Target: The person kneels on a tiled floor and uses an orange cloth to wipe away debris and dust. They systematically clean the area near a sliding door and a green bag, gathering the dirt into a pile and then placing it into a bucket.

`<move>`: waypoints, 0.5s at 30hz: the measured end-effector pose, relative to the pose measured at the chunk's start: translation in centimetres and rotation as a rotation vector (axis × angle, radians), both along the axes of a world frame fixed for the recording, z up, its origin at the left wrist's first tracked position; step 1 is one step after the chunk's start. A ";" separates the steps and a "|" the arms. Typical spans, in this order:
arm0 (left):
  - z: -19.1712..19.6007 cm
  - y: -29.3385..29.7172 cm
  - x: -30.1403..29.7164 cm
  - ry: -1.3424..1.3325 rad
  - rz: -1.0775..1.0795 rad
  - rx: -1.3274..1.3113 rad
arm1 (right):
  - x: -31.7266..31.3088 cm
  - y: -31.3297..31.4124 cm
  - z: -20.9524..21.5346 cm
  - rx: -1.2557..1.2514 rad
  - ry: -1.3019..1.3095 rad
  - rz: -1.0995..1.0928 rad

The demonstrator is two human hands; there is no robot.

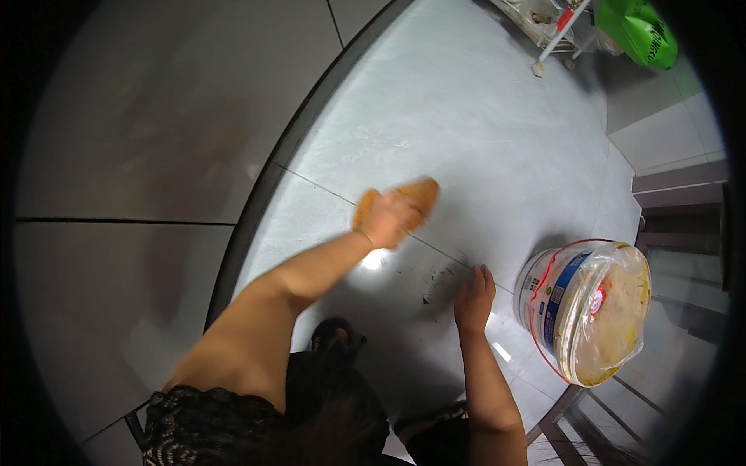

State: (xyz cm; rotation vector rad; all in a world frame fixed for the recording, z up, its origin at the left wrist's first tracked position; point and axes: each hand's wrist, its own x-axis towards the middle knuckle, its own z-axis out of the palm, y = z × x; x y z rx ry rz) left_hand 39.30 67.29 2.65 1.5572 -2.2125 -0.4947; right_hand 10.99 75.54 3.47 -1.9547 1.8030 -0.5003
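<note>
An orange-brown cloth (pixel 425 193) lies bunched on the grey tiled floor (pixel 482 147). My left hand (pixel 391 220) is closed over its middle and presses it down, with cloth sticking out on both sides; both are blurred by motion. My right hand (pixel 475 299) is lower and to the right, fingers stretched out at the floor and holding nothing I can see. Just left of it, small dark bits of debris (pixel 440 274) are scattered on the tiles.
A large white bucket (pixel 561 291) with a red handle and plastic over its lid stands at the right. A wheeled rack (pixel 552 43) and a green bag (pixel 639 33) are at the far right. Along the left runs a dark edge (pixel 268 167) beside a grey panelled surface (pixel 132 179).
</note>
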 end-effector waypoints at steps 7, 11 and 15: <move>3.9 4.2 -0.1 0.210 -0.245 -0.104 | 1.2 -0.5 2.3 -0.170 -0.101 0.054; 6.6 -0.3 10.7 0.229 0.172 -0.569 | -0.1 -0.7 3.4 -0.180 -0.108 0.050; -1.2 -0.2 23.6 0.110 0.534 0.136 | -1.1 0.3 3.0 -0.145 -0.059 0.015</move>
